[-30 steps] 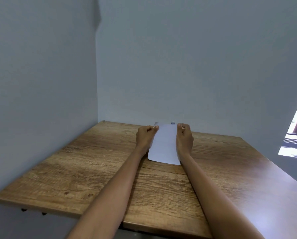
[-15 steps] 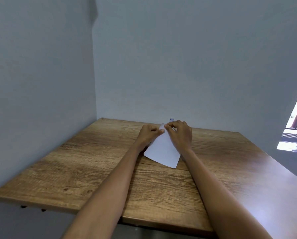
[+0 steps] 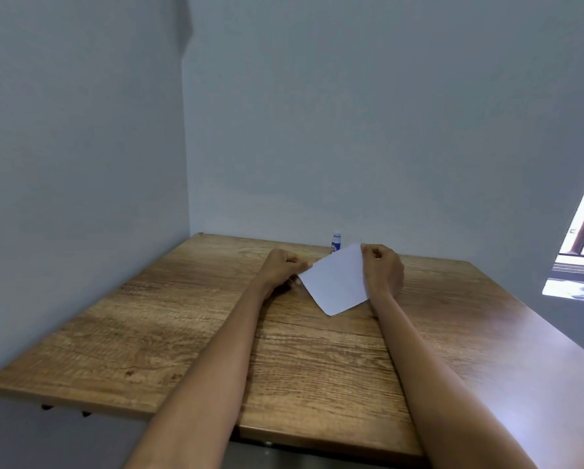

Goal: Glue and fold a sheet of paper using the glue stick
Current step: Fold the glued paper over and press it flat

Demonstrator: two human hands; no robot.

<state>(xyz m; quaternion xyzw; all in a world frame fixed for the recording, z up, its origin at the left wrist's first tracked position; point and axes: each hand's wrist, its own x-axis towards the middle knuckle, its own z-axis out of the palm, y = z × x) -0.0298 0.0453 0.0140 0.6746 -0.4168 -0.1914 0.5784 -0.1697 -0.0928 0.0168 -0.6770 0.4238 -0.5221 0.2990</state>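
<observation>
while both hands pinch paper edges, it tilts.

The glue stick bears a label — its print too small to read.

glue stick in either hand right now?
No: the glue stick stands alone at the table's far edge; both hands pinch the paper.
</observation>
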